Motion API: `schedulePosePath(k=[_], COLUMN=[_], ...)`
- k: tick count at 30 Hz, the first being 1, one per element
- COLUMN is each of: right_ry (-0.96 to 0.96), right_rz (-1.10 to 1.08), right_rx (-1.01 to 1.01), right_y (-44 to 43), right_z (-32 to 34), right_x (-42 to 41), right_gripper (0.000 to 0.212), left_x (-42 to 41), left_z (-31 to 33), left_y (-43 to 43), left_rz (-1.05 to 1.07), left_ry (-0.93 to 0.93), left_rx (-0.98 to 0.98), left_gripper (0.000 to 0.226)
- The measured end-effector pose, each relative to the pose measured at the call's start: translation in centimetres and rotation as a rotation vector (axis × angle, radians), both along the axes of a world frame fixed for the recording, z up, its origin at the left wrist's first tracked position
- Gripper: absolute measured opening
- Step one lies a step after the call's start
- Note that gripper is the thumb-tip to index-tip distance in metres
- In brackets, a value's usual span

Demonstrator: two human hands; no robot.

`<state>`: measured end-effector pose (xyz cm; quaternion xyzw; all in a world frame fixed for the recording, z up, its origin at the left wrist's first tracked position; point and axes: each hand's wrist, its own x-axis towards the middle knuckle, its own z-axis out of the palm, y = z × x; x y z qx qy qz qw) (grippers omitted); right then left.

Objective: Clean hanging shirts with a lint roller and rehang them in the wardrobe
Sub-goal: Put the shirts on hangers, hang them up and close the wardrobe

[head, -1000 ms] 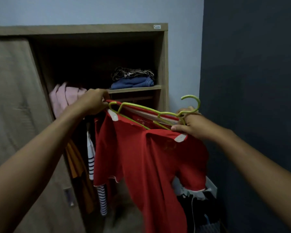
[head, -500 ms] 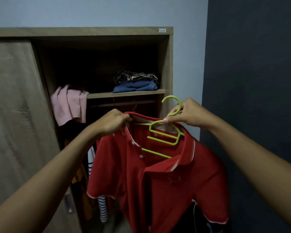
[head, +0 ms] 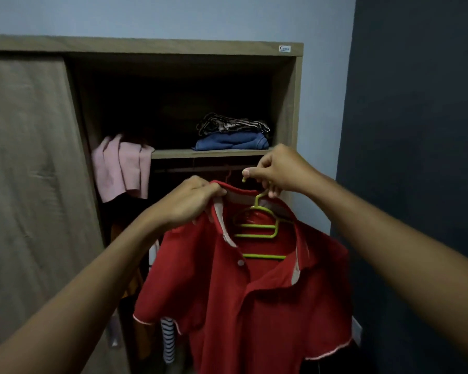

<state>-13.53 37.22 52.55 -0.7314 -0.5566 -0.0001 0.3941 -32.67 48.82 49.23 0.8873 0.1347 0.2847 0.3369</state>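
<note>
Short-sleeved polo shirt (head: 257, 300), centre-low of frame: red, white piping on collar and sleeve hems, pale button. Thin plastic hanger (head: 260, 229) inside its neck: lime green. Tall wooden wardrobe (head: 157, 47), left and centre: grey-brown grain. Folded cloth (head: 231, 141) on shelf, centre: blue, dark patterned piece on top. Draped towel-like cloth (head: 122, 168), left of centre: pale pink. Hanging garment (head: 168, 338), bottom centre: navy-white stripes. Wall, right: dark navy; upper: pale blue.

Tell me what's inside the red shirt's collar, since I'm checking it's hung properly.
A green hanger sits inside the red shirt; its bars show through the open collar, while its shoulder ends are covered by fabric.
</note>
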Motion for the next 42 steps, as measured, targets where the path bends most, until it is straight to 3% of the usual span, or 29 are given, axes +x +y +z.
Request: schedulePosePath(k=[6, 9, 11, 13, 16, 19, 22, 23, 26, 28, 31, 35, 39, 42], right_ry=[0.027, 0.005, -0.017, -0.024, -0.001, -0.093, -0.296, -0.343, -0.371, -0.34, -0.252, -0.181, -0.034, 0.102], right_rz=[0.067, 0.107, 0.115, 0.122, 0.138, 0.116, -0.077, -0.125, -0.136, -0.087, -0.007, 0.209, 0.178, 0.311], right_rx=[0.238, 0.27, 0.276, 0.3, 0.329, 0.342, 0.101, -0.041, -0.259, -0.241, -0.083, -0.176, 0.099, 0.093], right_y=[1.5, 1.3, 1.4, 1.8, 2.4, 2.7, 2.9, 3.0, 3.6, 4.1, 4.2, 4.0, 6.2, 7.7], right_z=[1.6, 3.2, 3.6, 3.6, 3.6, 3.0, 1.4, 0.8, -0.7, -0.5, 0.7, 1.7, 3.0, 4.4], right_x=[-0.7, -1.7, -2.2, -2.5, -2.3, -1.4, 0.9, 1.6, 2.9, 2.9, 1.7, -0.2, 0.5, 0.1], right_gripper=[0.04, 0.037, 0.036, 0.036, 0.031, 0.026, 0.057, 0.056, 0.021, 0.009, 0.008, 0.029, 0.035, 0.034], left_x=[-1.2, -1.3, -1.0, -0.3, 0.7, 0.8, -0.2, -0.5, -1.1, -1.1, -0.9, -0.9, -1.1, -0.4], left_z=[0.2, 0.8, 0.9, 0.7, -0.5, -0.8, -0.9, -1.0, -1.6, -2.0, -2.7, -2.4, -1.9, -2.1], left_y=[1.2, 2.4, 4.8, 6.5, 7.6, 8.7, 10.1, 10.4, 11.5, 12.2, 13.4, 13.6, 13.4, 13.0], left_rz=[-0.056, 0.109, 0.229, 0.204, 0.076, 0.05, 0.069, 0.071, 0.069, 0.103, 0.165, 0.111, 0.043, 0.013], left_ry=[0.258, 0.079, -0.078, 0.019, 0.173, 0.105, 0.047, 0.04, 0.083, 0.129, 0.177, 0.059, -0.041, -0.117], left_rx=[0.033, 0.345, 0.607, 0.71, 0.592, 0.535, 0.501, 0.489, 0.464, 0.468, 0.535, 0.483, 0.485, 0.515], left_gripper=[0.065, 0.074, 0.063, 0.056, 0.05, 0.05, 0.043, 0.038, 0.029, 0.038, 0.055, 0.042, 0.03, 0.024])
